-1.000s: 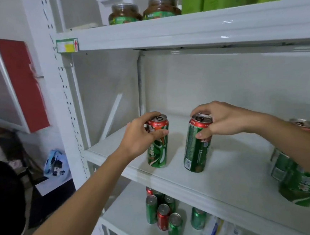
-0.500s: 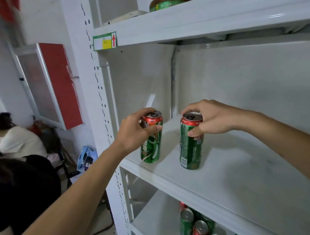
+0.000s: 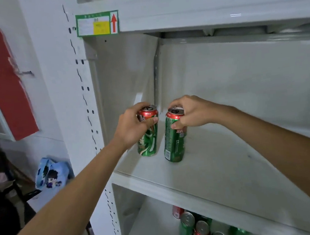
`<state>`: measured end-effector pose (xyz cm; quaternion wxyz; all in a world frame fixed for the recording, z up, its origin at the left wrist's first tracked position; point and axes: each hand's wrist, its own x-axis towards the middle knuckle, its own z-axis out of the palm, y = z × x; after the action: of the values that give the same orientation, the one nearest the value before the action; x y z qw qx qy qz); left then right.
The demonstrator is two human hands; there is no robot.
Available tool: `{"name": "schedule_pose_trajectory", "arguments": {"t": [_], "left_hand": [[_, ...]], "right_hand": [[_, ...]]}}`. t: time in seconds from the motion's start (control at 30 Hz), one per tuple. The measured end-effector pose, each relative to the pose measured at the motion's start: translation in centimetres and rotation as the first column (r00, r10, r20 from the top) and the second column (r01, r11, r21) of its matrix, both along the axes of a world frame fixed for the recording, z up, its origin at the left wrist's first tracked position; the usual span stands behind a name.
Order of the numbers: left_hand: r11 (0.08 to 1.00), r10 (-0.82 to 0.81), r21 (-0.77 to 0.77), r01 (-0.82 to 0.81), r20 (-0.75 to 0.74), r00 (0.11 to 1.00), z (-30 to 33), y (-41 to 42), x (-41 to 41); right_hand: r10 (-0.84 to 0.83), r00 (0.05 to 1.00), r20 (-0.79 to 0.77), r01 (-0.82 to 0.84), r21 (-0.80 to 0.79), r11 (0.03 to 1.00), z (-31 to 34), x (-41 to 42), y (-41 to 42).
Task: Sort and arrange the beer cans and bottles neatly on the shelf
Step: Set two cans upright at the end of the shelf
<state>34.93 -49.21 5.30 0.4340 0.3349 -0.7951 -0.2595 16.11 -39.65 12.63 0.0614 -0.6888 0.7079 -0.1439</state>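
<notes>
White metal shelf (image 3: pixel 219 168); left hand (image 3: pixel 132 126) grips short can (image 3: pixel 148 136), right hand (image 3: pixel 189 112) grips tall can (image 3: pixel 173 140).

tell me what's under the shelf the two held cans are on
Under that shelf is a lower shelf holding a cluster of upright green and red cans. The upper shelf's front edge and the bottom of the picture cut off the rest, so the number of cans cannot be told.

Lower-shelf cans (image 3: pixel 200 227) cut off btm.

Soft, even light is cast; glare streaks are seen on the upper shelf edge (image 3: pixel 216 6); wide-angle bending is noticed at the edges.
</notes>
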Motion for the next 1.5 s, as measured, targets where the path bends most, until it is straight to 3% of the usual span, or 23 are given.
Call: {"name": "schedule_pose_trajectory", "arguments": {"t": [0.2, 0.67, 0.9, 1.23, 1.4, 1.5], "left_hand": [[0.998, -0.060, 0.018, 0.060, -0.018, 0.998, 0.9, -4.1, -4.9], [0.991, -0.106, -0.066, 0.116, 0.146, 0.984, 0.2, -9.7, -10.8], [0.991, -0.132, -0.001, 0.133, 0.116, 0.984, -1.0, -10.2, -10.6], [0.969, -0.244, 0.084, 0.234, 0.143, 0.959, -1.5, -11.2, -10.6], [0.977, -0.213, 0.037, 0.210, 0.227, 0.950, -1.7, -11.5, -10.1], [0.994, -0.056, -0.075, 0.074, 0.211, 0.976, -1.2, -10.7, -10.1]], "right_hand": [[-0.154, 0.988, -0.013, 0.154, 0.001, 0.988, 1.3, -1.9, -3.1], [-0.363, 0.928, 0.082, 0.366, -0.025, 0.930, -2.0, -6.1, -9.3], [-0.370, 0.917, 0.151, 0.374, 0.002, 0.927, -2.6, -5.3, -9.3], [-0.364, 0.873, 0.324, 0.425, -0.143, 0.894, -5.0, -4.1, -7.1], [-0.354, 0.834, 0.423, 0.438, -0.117, 0.891, -5.6, -4.2, -6.4], [-0.306, 0.817, 0.489, 0.386, -0.068, 0.920, -5.3, -3.9, -5.1]]}}
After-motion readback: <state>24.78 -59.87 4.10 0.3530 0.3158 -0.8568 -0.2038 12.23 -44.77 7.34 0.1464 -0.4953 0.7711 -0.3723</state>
